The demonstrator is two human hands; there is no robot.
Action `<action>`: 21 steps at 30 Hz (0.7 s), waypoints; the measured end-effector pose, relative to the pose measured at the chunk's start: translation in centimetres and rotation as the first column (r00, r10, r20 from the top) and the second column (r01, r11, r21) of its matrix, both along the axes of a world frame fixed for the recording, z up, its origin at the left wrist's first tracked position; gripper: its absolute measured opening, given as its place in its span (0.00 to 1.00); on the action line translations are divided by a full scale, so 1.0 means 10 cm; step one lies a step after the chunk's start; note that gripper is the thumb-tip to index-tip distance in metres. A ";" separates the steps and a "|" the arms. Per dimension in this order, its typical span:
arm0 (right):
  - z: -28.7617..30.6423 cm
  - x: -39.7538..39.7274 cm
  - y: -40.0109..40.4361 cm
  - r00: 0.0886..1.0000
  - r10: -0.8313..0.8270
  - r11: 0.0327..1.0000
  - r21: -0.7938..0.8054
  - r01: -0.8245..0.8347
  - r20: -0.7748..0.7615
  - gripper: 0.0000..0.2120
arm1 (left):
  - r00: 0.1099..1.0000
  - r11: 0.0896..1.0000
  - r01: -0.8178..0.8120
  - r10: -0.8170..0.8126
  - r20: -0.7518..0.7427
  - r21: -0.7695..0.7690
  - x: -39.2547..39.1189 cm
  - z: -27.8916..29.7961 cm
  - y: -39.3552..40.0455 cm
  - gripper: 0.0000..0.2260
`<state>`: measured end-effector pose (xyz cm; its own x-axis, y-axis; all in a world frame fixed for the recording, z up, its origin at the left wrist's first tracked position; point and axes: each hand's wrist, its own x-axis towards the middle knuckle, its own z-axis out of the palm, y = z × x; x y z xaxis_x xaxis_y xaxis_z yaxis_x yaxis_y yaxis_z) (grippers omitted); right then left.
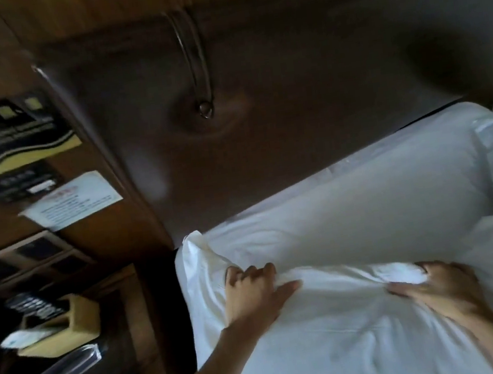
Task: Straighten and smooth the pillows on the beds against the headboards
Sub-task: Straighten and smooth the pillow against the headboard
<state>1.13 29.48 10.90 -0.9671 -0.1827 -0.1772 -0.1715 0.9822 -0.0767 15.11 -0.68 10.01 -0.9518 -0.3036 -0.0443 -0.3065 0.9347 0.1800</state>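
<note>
Head view: both hands, left (253, 291) & right (437, 287), pinch white pillow (333, 325) by dark headboard (287, 73).

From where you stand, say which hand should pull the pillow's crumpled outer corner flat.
Left, probably. The left hand already grips the front pillow just below that raised corner; the right hand grips it farther along, away from it.

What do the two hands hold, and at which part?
Both the left hand and the right hand grip the front pillow along its upper edge.
</note>
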 end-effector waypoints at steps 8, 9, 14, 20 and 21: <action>0.75 0.23 -0.07 0.989 -0.127 0.898 -0.431 0.084 -0.074 0.55 | 0.971 0.999 -0.005 -0.004 -0.238 -0.038 0.38 0.62 -0.15 0.29; 0.84 0.19 -0.12 0.989 -0.127 0.873 -0.482 0.077 -0.072 0.54 | 0.956 0.997 -0.010 -0.014 -0.293 -0.082 0.38 0.72 -0.20 0.28; 1.26 -0.04 -0.58 0.996 -0.072 0.811 -0.584 0.028 -0.051 0.45 | 0.893 0.982 -0.105 0.023 -0.450 -0.158 0.39 1.18 -0.59 0.25; 1.71 -0.27 -1.54 0.993 0.081 0.726 -0.677 -0.121 -0.090 0.26 | 0.832 0.960 -0.247 0.138 -0.537 -0.136 0.35 1.59 -1.23 0.23; 1.74 -0.33 -1.71 0.990 0.096 0.720 -0.680 -0.138 -0.100 0.26 | 0.835 0.954 -0.270 0.166 -0.524 -0.128 0.35 1.64 -1.34 0.23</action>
<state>-2.17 12.41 28.25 -0.9338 -0.3459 0.0918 -0.3059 0.6385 -0.7062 18.65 -14.07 26.38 -0.7343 -0.4591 0.5001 -0.4224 0.8857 0.1929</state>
